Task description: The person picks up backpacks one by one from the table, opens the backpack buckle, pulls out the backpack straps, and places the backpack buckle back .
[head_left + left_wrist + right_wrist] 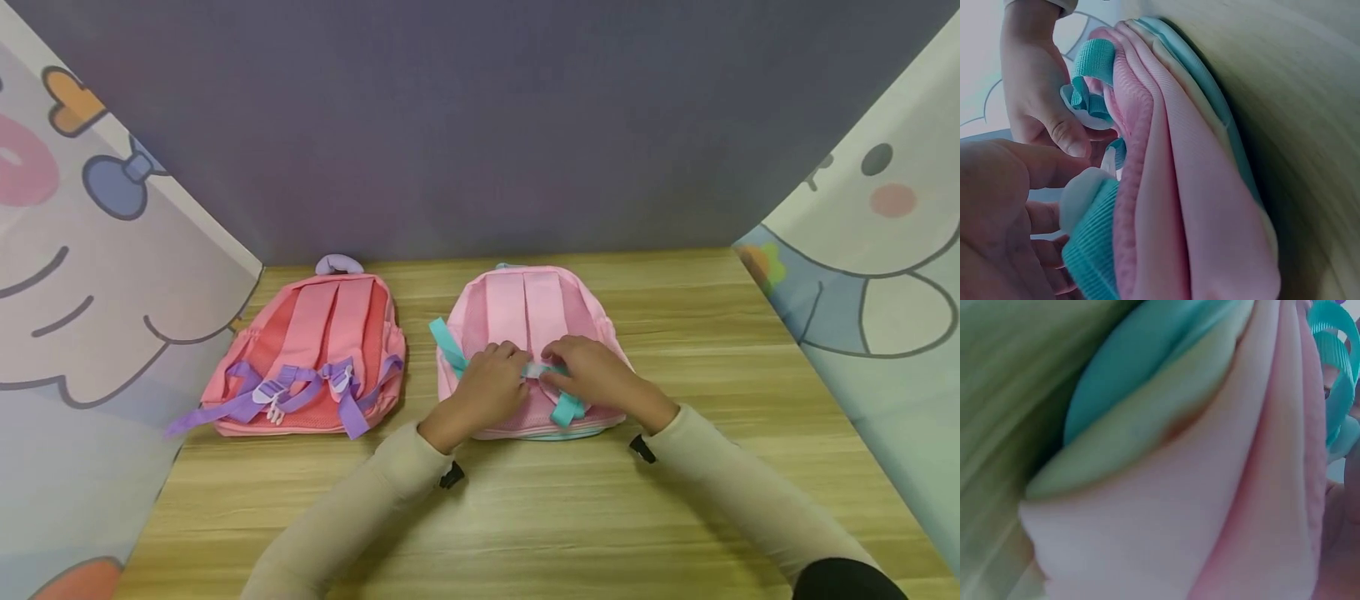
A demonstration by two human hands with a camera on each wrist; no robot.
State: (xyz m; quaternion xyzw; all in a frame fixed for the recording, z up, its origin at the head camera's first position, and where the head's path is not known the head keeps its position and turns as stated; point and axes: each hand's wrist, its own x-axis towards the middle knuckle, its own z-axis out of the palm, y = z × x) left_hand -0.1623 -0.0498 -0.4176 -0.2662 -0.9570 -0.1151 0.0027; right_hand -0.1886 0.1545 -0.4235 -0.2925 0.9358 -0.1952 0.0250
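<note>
A light pink backpack lies back-side up on the wooden table, its shoulder straps facing up. Both hands work at the white plastic buckle on its teal straps. My left hand holds the near buckle part, from which a teal strap hangs. Opposite it, my right hand grips the other white buckle part, thumb bent over it. The two parts are close together; whether they are joined is hidden by the fingers. In the right wrist view, the bag's side fills most of the picture and teal strap loops show.
A coral-pink backpack with purple straps and white buckles lies to the left, also straps up. Behind stands a grey panel; cartoon-printed panels rise on both sides. Wooden tabletop extends in front of the bags.
</note>
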